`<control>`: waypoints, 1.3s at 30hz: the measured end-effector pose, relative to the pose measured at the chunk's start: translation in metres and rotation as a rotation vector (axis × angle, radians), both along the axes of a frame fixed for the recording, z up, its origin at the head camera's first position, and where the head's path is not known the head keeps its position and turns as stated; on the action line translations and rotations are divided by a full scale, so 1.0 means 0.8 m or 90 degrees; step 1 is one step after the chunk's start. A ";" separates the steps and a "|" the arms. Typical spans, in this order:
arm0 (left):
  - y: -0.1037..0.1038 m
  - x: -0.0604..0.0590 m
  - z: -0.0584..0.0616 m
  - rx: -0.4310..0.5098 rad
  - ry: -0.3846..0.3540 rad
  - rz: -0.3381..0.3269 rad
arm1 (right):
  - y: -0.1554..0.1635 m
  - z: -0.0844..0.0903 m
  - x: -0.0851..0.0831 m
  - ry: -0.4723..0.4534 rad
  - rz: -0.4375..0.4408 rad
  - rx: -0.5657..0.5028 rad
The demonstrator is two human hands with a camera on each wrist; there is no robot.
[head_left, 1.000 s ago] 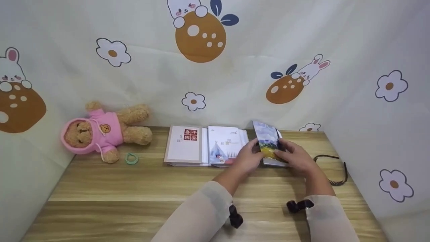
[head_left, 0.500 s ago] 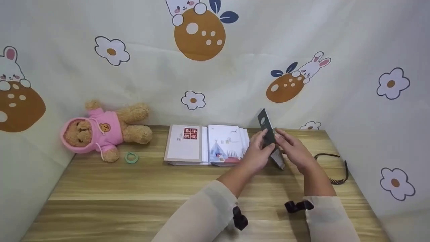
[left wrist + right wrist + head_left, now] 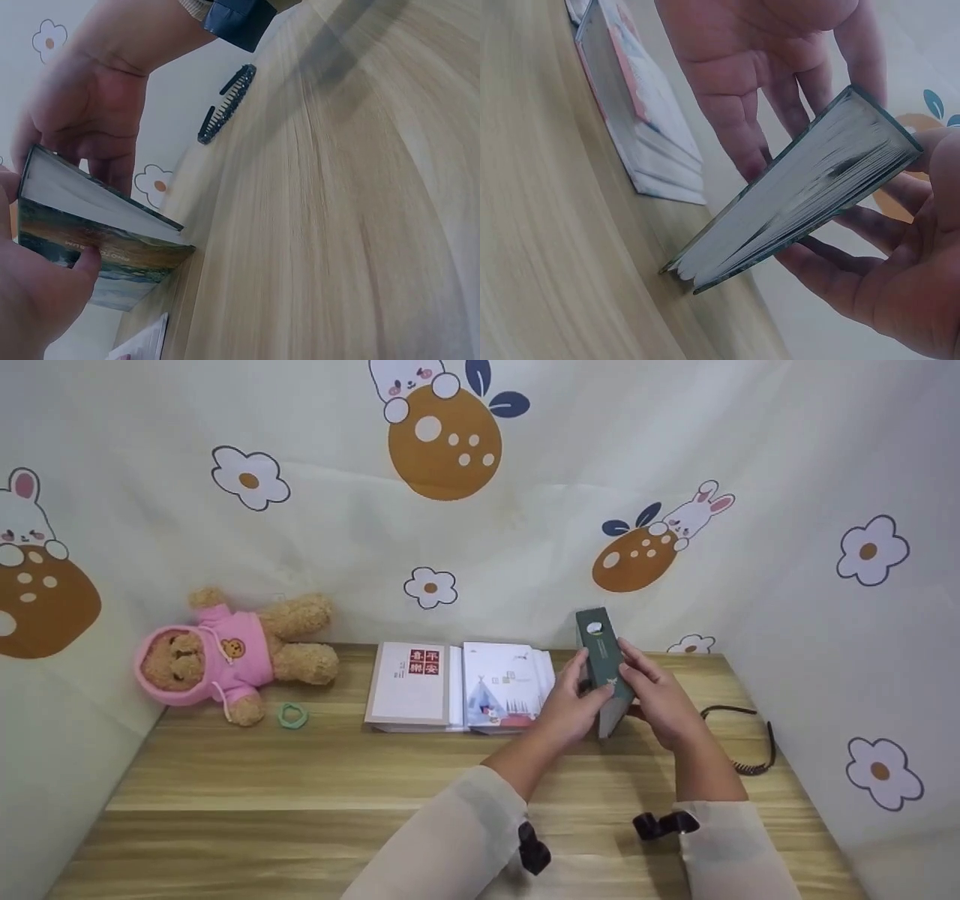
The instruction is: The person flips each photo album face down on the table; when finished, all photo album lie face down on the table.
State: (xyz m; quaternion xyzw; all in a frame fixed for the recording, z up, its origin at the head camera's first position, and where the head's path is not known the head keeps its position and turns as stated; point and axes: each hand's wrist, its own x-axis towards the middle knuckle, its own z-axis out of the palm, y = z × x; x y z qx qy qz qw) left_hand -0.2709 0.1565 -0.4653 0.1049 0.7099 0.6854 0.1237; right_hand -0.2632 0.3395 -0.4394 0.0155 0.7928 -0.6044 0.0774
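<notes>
1. While the dark green book (image 3: 604, 669) stands tilted on one corner of the wooden desk (image 3: 300, 780), spine upward, the head view shows it held from both sides: the left hand (image 3: 571, 706) at its 9 o'clock, the right hand (image 3: 660, 699) at its 3 o'clock, fingers of both curled onto the covers. Two white books (image 3: 461, 684) lie flat at the book's 9 o'clock, a black headband (image 3: 746, 739) at its 4 o'clock, and a teddy bear (image 3: 232, 654) and a green ring (image 3: 292, 715) far toward 9 o'clock.
2. In the left wrist view, the left thumb pinches the painted cover (image 3: 105, 259) near the lower corner, which rests on the desk.
3. In the right wrist view, the page edges (image 3: 802, 202) face the camera; the right fingers (image 3: 870, 225) cup the book from beneath.
4. Judged step: turning the book up on edge. The next move calls for a steady two-sided grip while it is brought upright or laid beside the white books.
5. Against the earlier frames, the painted cover no longer faces up; the book is rotated, spine uppermost.
</notes>
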 end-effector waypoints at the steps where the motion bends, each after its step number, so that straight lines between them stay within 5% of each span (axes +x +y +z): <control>1: -0.001 -0.001 0.000 -0.004 -0.002 -0.004 | 0.000 -0.001 -0.001 -0.005 0.003 0.000; 8: -0.002 -0.001 -0.006 -0.051 0.009 -0.039 | 0.003 0.002 0.000 0.013 -0.032 0.040; 15: 0.007 0.001 -0.025 -0.211 0.070 -0.098 | 0.016 0.009 0.005 0.062 -0.132 0.157; 26: 0.007 -0.006 -0.038 -0.412 0.170 -0.153 | 0.029 -0.009 -0.009 -0.039 -0.068 0.308; 34: 0.002 -0.009 -0.040 -0.417 0.184 -0.165 | 0.041 -0.038 -0.018 -0.076 -0.055 0.289; 39: 0.000 -0.005 -0.041 -0.362 0.159 -0.138 | 0.041 -0.048 -0.016 -0.067 -0.061 0.287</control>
